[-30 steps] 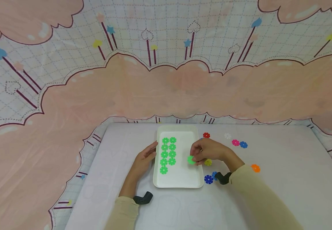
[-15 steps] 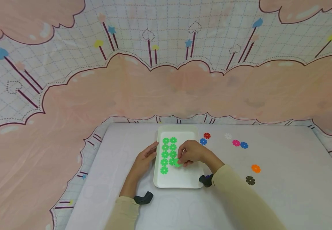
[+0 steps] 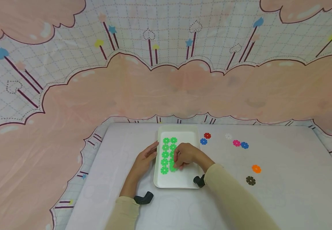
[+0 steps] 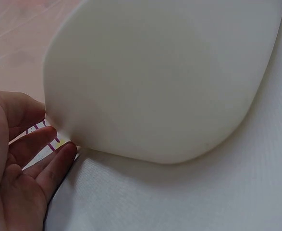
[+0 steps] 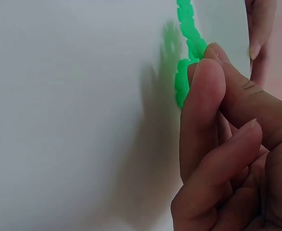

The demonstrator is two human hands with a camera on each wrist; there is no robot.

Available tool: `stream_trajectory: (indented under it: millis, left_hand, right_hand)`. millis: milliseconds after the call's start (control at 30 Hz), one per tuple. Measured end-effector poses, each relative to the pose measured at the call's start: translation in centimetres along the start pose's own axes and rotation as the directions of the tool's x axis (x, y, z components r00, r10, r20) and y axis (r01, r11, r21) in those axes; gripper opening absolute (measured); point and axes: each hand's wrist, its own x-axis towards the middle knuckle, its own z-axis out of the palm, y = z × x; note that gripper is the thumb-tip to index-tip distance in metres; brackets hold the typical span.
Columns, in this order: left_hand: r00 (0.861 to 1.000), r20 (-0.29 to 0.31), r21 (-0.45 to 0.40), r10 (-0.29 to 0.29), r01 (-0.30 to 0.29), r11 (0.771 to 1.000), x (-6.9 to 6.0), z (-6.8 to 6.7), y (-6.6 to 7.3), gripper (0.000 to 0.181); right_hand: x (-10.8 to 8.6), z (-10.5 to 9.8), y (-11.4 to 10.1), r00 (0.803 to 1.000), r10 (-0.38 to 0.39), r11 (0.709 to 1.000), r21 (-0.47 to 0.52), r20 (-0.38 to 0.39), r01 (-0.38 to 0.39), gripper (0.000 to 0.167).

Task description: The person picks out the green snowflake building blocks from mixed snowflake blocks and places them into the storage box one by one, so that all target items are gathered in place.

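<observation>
A white tray (image 3: 187, 179) lies on the table, with several green snowflake-shaped discs (image 3: 165, 154) in two columns on its left half. My right hand (image 3: 186, 155) is over the tray, pinching one green disc (image 5: 182, 83) between thumb and forefinger at the lower end of the right column. Part of that column is hidden behind the fingers. At the tray's left side is my left hand (image 3: 144, 160), its extended fingertips touching the rim. The left wrist view has these fingers (image 4: 59, 168) at the tray's edge from the outside.
Right of the tray lie a red disc (image 3: 207, 135), blue discs (image 3: 203, 141), a white disc (image 3: 228, 136), a pink disc (image 3: 236, 143), an orange disc (image 3: 256, 169) and a dark disc (image 3: 250, 180). A patterned cloth (image 3: 183, 89) hangs behind the table.
My right hand has carried the green disc from the tray's right side leftward and down to the right column's lower end. The left hand has stayed at the rim.
</observation>
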Motion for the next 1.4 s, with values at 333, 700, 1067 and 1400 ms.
stream_trajectory:
  millis: [333, 700, 1067, 1400]
  left_hand:
    - [1.000, 0.003, -0.010, -0.018, 0.018, 1.000, -0.1, 0.0, 0.4, 0.045]
    - [1.000, 0.011, -0.019, 0.007, -0.007, 1.000, -0.1, 0.0, 0.3, 0.046]
    - [1.000, 0.016, -0.030, 0.002, -0.001, 1.000, -0.2, 0.0, 0.3, 0.045]
    - [1.000, 0.019, -0.036, 0.003, -0.003, 0.999, -0.2, 0.0, 0.3, 0.045]
  right_hand:
    - [0.4, 0.6, 0.0, 0.999, 0.038, 0.994, -0.104, -0.028, -0.040, 0.029]
    - [1.0, 0.8, 0.0, 1.000, 0.012, 0.986, -0.164, -0.009, -0.013, 0.039]
    - [0.9, 0.9, -0.3, 1.000, 0.024, 0.985, -0.168, -0.020, -0.027, 0.040]
    - [1.1, 0.9, 0.0, 1.000, 0.007, 0.986, -0.169, -0.021, -0.010, 0.041]
